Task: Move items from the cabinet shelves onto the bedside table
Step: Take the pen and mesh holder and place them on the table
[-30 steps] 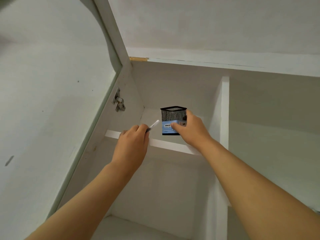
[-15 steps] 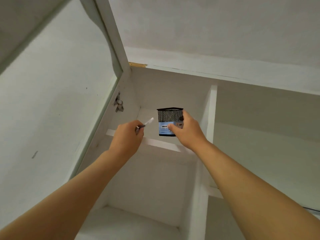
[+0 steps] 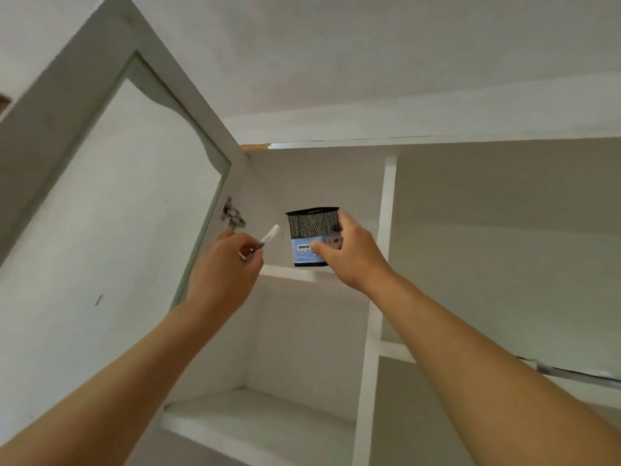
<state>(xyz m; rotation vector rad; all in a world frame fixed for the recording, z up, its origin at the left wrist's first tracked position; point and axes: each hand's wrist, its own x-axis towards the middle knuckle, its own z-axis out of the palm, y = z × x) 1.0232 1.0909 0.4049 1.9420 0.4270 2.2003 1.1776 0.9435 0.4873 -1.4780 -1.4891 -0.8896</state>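
Note:
A black mesh pen holder (image 3: 311, 225) with a blue label is lifted just above the upper shelf (image 3: 285, 273) of the white cabinet. My right hand (image 3: 353, 257) grips it from its right side, thumb on the label. To the left, my left hand (image 3: 223, 267) pinches a white pen (image 3: 267, 238) that points up and right, close to the holder but apart from it. The bedside table is out of view.
The open cabinet door (image 3: 111, 230) with a glass pane stands at the left, its metal hinge (image 3: 232, 215) just above my left hand. A vertical divider (image 3: 384, 237) separates the right compartment. A lower shelf (image 3: 255, 422) lies below. A thin rod (image 3: 571, 371) crosses the far right.
Both hands have pulled back and up from the upper shelf, the right hand lifting the pen holder off it and the left hand carrying the pen. The view has tilted upward.

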